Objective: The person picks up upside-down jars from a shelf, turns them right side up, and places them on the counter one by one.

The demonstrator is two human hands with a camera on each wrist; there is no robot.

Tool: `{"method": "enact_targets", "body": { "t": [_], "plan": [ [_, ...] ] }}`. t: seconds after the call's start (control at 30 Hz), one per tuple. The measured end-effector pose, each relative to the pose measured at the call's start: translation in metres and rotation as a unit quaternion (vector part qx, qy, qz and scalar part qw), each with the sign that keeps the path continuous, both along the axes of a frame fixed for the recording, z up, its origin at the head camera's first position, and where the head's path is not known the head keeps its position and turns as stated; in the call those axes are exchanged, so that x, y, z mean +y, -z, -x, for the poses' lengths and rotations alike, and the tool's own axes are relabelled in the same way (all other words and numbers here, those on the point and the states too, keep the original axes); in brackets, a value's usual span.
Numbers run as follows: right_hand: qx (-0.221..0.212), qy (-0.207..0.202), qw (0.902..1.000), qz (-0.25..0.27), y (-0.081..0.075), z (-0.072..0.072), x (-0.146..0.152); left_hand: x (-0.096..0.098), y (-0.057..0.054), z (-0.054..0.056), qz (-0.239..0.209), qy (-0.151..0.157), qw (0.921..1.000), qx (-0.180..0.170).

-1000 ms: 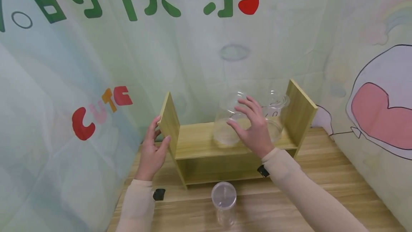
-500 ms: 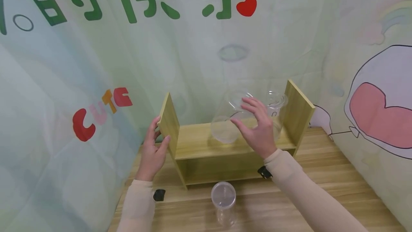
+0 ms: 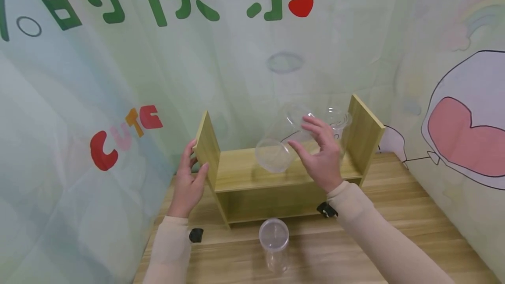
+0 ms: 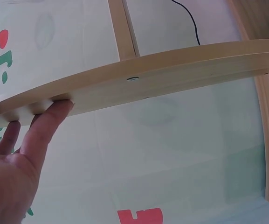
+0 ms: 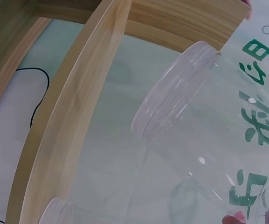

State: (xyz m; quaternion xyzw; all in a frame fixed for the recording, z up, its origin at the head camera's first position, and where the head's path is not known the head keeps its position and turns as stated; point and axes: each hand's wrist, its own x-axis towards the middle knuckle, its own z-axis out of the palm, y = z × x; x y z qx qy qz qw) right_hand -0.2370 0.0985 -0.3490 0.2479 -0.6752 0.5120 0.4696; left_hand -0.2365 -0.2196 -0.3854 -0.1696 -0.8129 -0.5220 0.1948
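A clear plastic jar point(image 3: 289, 137) is in my right hand point(image 3: 321, 157), whose thumb and fingers grip it near its upper end. The jar leans over the upper board of a small wooden shelf point(image 3: 236, 170); its lidded end point(image 5: 174, 91) points down and left. Whether that end touches the board, I cannot tell. My left hand point(image 3: 189, 185) holds the shelf's left side panel, thumb on the near side and fingers behind; in the left wrist view, fingertips point(image 4: 62, 109) press against the wood. A second clear jar point(image 3: 342, 137) stands on the upper board at the right, partly behind my right hand.
Another clear jar point(image 3: 276, 249) with a whitish top stands on the wooden table point(image 3: 229, 257), in front of the shelf. Printed cloth point(image 3: 232, 78) hangs close behind the shelf and along both sides. The shelf's right panel point(image 3: 367, 135) rises beside the second jar.
From near upright, the gripped jar has tilted, its top going right and its lower end swinging left. My right hand has shifted slightly right. The left hand keeps its hold on the panel.
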Motion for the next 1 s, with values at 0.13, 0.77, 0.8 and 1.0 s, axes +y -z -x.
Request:
{"method": "enact_targets", "body": {
  "t": [0.13,0.77,0.8,1.0],
  "plan": [
    [-0.025,-0.027,0.9991,0.023,-0.001,-0.002,0.003,0.002,0.002,0.002,-0.008,0.007,0.9999,0.008],
    [-0.039,-0.082,0.9907,0.102,0.002,-0.014,0.012,0.000,0.006,0.003,-0.002,0.003,0.9999,0.011],
    [-0.040,-0.084,0.9902,0.105,0.001,-0.015,0.013,0.001,0.006,0.002,-0.004,0.005,0.9999,0.009],
    [-0.043,-0.098,0.9865,0.124,0.001,-0.019,0.015,0.001,0.003,0.002,0.005,0.002,0.9999,0.011]
  ]
}}
